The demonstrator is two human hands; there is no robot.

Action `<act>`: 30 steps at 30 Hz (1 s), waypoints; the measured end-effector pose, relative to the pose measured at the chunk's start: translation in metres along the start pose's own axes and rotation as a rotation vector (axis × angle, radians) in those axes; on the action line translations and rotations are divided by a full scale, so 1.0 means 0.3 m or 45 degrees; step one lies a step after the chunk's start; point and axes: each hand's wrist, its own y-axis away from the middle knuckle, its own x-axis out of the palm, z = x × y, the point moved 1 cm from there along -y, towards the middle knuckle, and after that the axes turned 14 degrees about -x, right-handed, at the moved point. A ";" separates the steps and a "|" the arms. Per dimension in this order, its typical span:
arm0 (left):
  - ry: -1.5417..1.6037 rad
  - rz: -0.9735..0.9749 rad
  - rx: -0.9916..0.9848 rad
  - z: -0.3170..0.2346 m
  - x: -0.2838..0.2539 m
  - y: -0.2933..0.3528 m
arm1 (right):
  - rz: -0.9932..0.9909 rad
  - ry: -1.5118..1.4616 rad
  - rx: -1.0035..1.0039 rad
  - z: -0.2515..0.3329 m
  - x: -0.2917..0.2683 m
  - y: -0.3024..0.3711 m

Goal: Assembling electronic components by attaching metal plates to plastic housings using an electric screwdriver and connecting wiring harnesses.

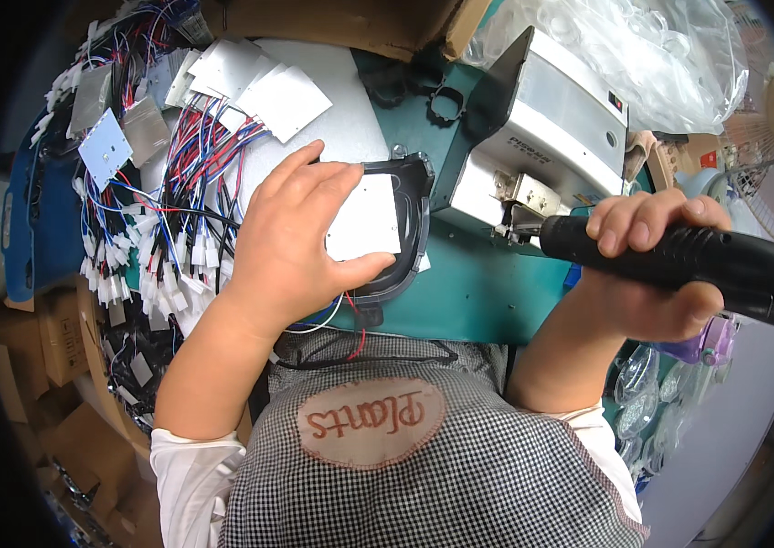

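Observation:
My left hand (288,233) spans a white square panel (364,219), fingers at its upper edge and thumb at its lower edge. The panel lies in a rounded black plastic housing (423,196) on the green mat. Red and white wires (357,333) come out from the housing's near side. My right hand (632,297) is wrapped around a black electric screwdriver (679,260), held nearly level. Its tip points left and meets the metal outlet (533,194) of a grey-white screw feeder (556,114); whether a screw sits on the tip is too small to tell.
Bundled wires with white connectors (172,274) and several white panels (286,100) lie at the left, partly on white foam (350,110). Black ring-shaped parts (446,105), a cardboard box (341,23) and clear plastic bags (652,64) stand behind. Clear plastic parts (638,393) lie at the right.

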 end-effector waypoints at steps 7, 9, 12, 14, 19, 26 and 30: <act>-0.029 0.020 -0.016 0.002 -0.002 0.003 | 0.039 -0.102 0.071 -0.019 -0.003 0.006; -0.022 0.038 -0.030 0.006 -0.005 0.005 | 0.111 -0.106 0.118 -0.014 0.013 0.004; -0.019 0.046 0.007 0.014 -0.015 0.005 | 0.144 -0.266 0.112 -0.010 0.038 -0.009; -0.025 0.072 -0.019 0.016 -0.042 0.011 | 0.196 -0.304 0.138 -0.017 0.067 -0.019; 0.064 0.216 -0.189 0.048 -0.089 0.028 | 0.325 -0.513 0.110 -0.068 0.188 -0.029; 0.096 0.228 -0.131 0.089 -0.078 0.030 | 0.432 -0.652 0.046 -0.177 0.336 -0.012; 0.116 0.231 -0.148 0.090 -0.079 0.024 | 0.479 -0.596 0.041 -0.212 0.371 0.009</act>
